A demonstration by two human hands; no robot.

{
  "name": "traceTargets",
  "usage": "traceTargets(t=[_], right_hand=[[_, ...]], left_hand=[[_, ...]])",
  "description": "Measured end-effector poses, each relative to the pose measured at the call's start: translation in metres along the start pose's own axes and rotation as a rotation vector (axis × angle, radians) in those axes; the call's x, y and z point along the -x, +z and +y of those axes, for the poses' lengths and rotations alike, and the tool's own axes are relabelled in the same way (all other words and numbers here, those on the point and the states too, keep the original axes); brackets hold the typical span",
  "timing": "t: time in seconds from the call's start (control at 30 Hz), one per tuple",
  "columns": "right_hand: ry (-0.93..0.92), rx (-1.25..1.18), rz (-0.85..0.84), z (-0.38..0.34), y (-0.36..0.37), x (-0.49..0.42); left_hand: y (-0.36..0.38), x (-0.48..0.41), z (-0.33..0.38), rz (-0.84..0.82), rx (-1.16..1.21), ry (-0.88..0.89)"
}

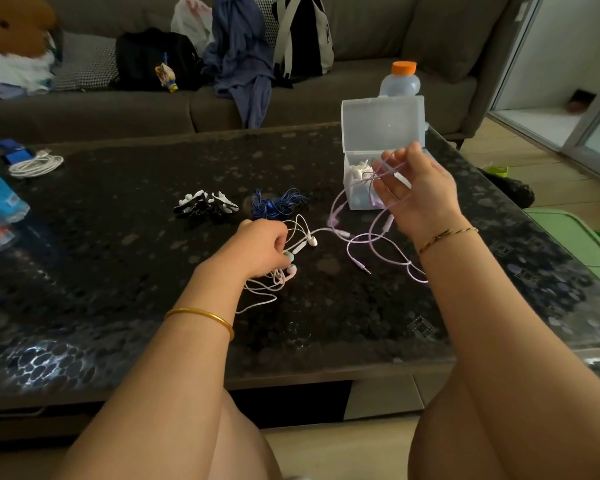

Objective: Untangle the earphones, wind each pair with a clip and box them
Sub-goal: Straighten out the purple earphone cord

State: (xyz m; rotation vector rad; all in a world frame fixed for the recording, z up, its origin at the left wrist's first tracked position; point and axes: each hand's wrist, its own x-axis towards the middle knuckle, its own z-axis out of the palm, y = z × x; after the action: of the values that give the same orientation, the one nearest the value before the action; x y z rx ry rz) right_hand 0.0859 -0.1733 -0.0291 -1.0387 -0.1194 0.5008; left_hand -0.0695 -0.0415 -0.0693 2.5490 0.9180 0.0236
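Left hand (pixel 262 245): fingers curled down, gripping the white earphones (pixel 302 237) against the table, well left of the clear box (pixel 381 126) and nearer the person
Right hand (pixel 416 188): raised just in front of the box, fingers spread and only lightly bent, not clenched; the purple earphones (pixel 371 244) are looped across them
Purple earphones: strands cross the fingers before the box's open mouth, and the rest hangs in loops to the table on the near side of the box, plug at the near end
White earphones: loose tangle left of the box, with one white bud just right of the gripping hand and a pale pink bud (pixel 291 270) at that hand's near edge; one strand meets the purple cord between hand and box
Clear box: stands on the table, lid upright and open; another white pair (pixel 357 169) lies inside
Blue earphones (pixel 278 202): bundled heap left of the box, apart from it
Clips (pixel 205 204): black and white pile, farther left of the box than the blue heap
Bottle (pixel 400 79): orange cap, directly behind the box
Table (pixel 118 258): dark, speckled, glossy
White cable (pixel 35 164): coiled, far left of the box
Wrists: gold bangle (pixel 201 318) on the left, thin gold bracelet (pixel 447 235) on the right
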Motion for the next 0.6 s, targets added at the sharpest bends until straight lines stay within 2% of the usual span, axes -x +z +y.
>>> traceTargets(t=[0.2, 0.33, 0.5, 0.6], right_hand=[[-0.063, 0.192, 0.092, -0.01, -0.011, -0.003], [0.004, 0.203, -0.017, -0.02, -0.024, 0.001], [0.014, 0.325, -0.152, -0.025, -0.031, 0.007], [-0.018, 0.322, -0.144, -0.033, -0.035, 0.009]], left_hand=[[-0.004, -0.001, 0.002, 0.026, -0.179, -0.149], [-0.004, -0.004, 0.005, -0.002, -0.184, -0.215], [-0.006, -0.003, 0.031, 0.035, -0.275, -0.17], [-0.002, -0.006, 0.052, 0.163, -0.14, -0.034]])
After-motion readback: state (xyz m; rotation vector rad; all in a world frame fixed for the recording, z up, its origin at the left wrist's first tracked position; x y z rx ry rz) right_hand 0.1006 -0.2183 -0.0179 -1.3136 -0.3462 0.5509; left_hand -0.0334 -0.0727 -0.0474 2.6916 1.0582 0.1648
